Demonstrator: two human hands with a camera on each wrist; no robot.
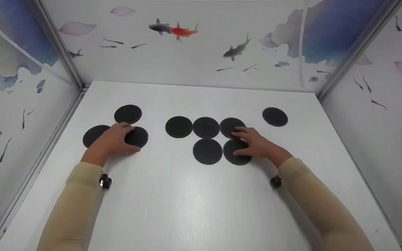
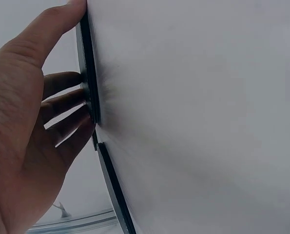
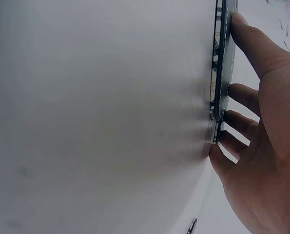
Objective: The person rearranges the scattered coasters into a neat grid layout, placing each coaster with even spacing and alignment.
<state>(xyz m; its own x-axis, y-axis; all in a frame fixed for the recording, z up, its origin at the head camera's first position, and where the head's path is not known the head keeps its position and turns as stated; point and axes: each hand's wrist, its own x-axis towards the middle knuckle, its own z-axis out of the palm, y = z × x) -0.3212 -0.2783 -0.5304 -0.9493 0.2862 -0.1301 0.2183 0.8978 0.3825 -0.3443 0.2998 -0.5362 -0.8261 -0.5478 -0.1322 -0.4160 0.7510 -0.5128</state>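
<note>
At the left, my left hand (image 1: 115,139) spans a black round coaster (image 1: 137,137), thumb at its near rim and fingers at its far rim. The left wrist view shows this coaster (image 2: 88,63) edge-on, flat against the table. Beside that hand lie a partly covered coaster (image 1: 94,135) and another coaster (image 1: 128,113) just behind. My right hand (image 1: 258,144) rests its thumb on a near coaster (image 1: 236,153) and its fingers on the coaster behind it (image 1: 229,127). In the right wrist view, its fingertips (image 3: 227,117) touch the coasters' upper faces.
Touching or nearly touching the right hand's pair are more coasters: one in front (image 1: 207,151), two in the back row (image 1: 206,127). A lone coaster (image 1: 275,116) lies at the far right. Patterned panels (image 1: 201,69) enclose the white table (image 1: 173,202) on three sides.
</note>
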